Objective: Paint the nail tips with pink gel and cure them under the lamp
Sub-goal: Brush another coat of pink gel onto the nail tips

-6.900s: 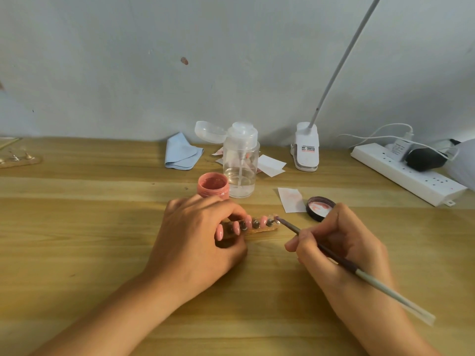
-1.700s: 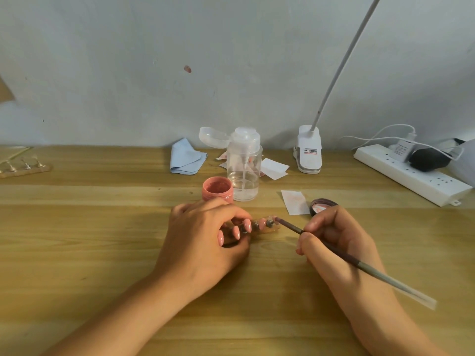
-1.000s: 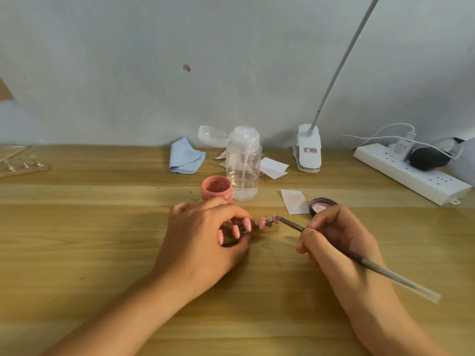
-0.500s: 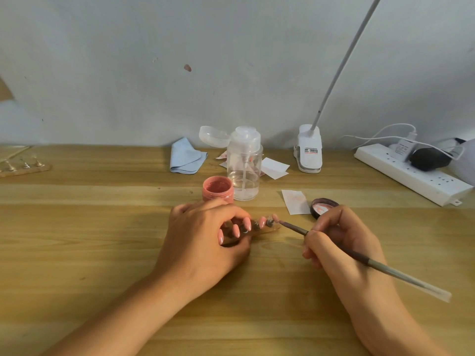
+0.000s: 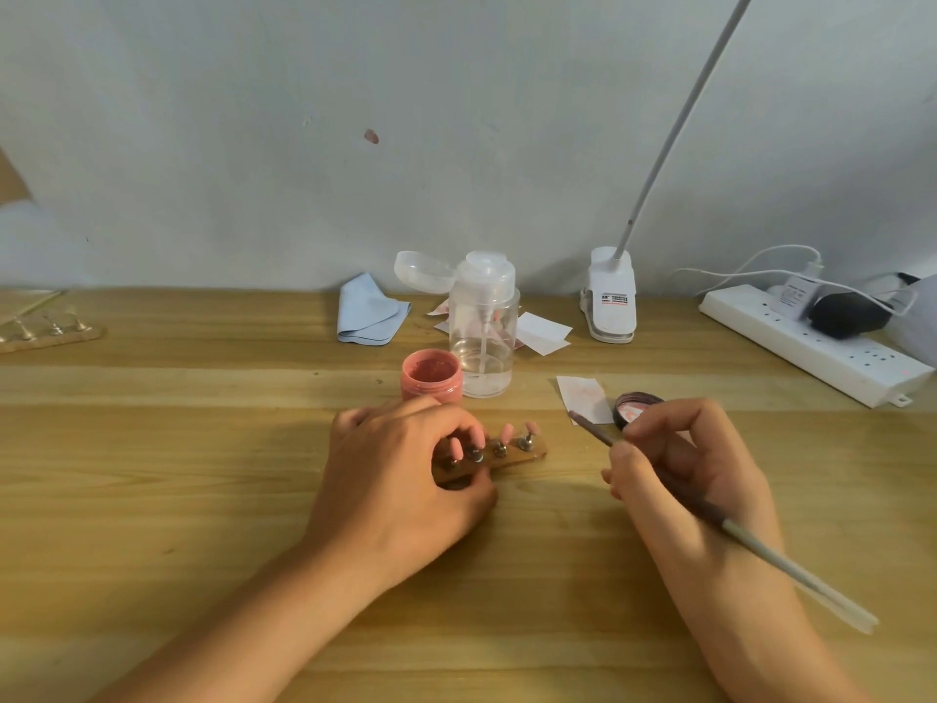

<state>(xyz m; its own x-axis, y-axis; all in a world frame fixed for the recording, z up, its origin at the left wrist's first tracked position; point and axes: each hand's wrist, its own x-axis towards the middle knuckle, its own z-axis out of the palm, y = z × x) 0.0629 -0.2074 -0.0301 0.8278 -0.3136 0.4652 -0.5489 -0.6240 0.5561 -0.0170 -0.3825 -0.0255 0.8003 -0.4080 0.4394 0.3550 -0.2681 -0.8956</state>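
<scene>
Left hand gripped the left end of the holder to steady its pink nail tips near the gel pot; right hand pinched the brush pen-style, bristles clear to their right.

Wooden table; gel jar; bottle; cloth; power strip

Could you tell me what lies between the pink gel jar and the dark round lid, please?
The head view shows a clear pump bottle beside the pink gel jar, then a white paper slip beside the dark round lid.
</scene>
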